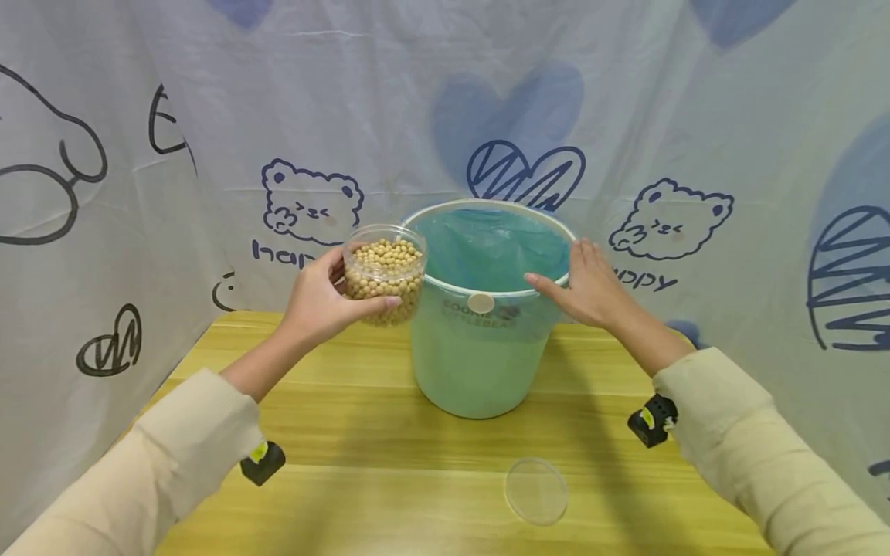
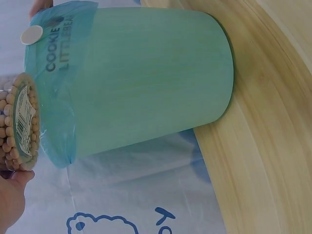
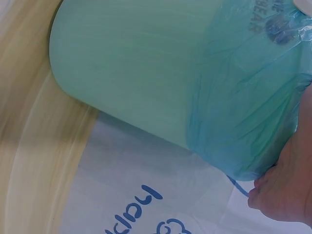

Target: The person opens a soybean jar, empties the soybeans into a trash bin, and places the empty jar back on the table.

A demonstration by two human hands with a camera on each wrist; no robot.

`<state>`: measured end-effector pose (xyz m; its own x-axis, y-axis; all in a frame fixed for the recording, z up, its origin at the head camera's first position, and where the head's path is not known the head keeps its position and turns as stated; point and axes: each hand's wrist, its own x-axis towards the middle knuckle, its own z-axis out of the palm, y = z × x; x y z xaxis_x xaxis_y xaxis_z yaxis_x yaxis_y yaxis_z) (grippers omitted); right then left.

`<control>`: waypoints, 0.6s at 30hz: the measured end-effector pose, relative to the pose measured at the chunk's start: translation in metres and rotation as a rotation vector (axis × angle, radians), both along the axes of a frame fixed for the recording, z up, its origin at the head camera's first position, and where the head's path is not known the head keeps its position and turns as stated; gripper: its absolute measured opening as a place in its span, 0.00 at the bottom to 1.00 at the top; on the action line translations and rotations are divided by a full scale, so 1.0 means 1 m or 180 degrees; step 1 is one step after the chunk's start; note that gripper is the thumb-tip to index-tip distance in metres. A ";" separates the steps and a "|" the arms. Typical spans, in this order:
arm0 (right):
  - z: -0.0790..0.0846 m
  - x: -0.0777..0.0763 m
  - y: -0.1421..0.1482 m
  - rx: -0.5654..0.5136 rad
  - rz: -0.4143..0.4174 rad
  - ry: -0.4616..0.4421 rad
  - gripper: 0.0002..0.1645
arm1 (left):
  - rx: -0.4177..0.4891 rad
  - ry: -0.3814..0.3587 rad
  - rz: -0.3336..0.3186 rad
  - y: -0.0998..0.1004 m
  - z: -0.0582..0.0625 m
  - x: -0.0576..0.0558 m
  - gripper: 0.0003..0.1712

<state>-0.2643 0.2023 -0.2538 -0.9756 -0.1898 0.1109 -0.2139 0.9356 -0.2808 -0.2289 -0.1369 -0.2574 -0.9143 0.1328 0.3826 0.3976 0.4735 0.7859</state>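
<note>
A clear plastic jar (image 1: 385, 274) filled with round beige beans sits in my left hand (image 1: 323, 297). My thumb lies across its front and the fingers go round behind it. In the left wrist view, a barcode label (image 2: 25, 121) shows on the jar's base. The jar is tilted slightly, just left of the rim of a pale green bin (image 1: 480, 363). A thin blue bag (image 1: 487, 239) lines the bin and folds over its edge. My right hand (image 1: 591, 286) rests against the bin's right rim, fingers extended along the outside and thumb over the front edge.
A clear round lid (image 1: 536, 491) lies flat on the wooden table (image 1: 361, 432), in front of the bin. Behind and beside the table hangs a white cloth (image 1: 389, 100) printed with bears and hearts. A white round button (image 1: 481, 303) is on the bin's front rim.
</note>
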 end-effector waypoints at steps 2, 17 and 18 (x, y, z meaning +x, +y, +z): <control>0.000 0.000 0.001 0.0085 0.0004 0.0025 0.66 | -0.0017 0.0002 -0.0020 0.001 0.001 -0.001 0.45; 0.005 -0.002 -0.001 0.0398 0.0037 0.0004 0.67 | -0.0145 0.0083 -0.0016 0.005 0.012 -0.009 0.44; 0.005 -0.002 -0.001 0.0402 0.0036 -0.0008 0.67 | -0.0148 0.0084 -0.0007 0.004 0.014 -0.010 0.44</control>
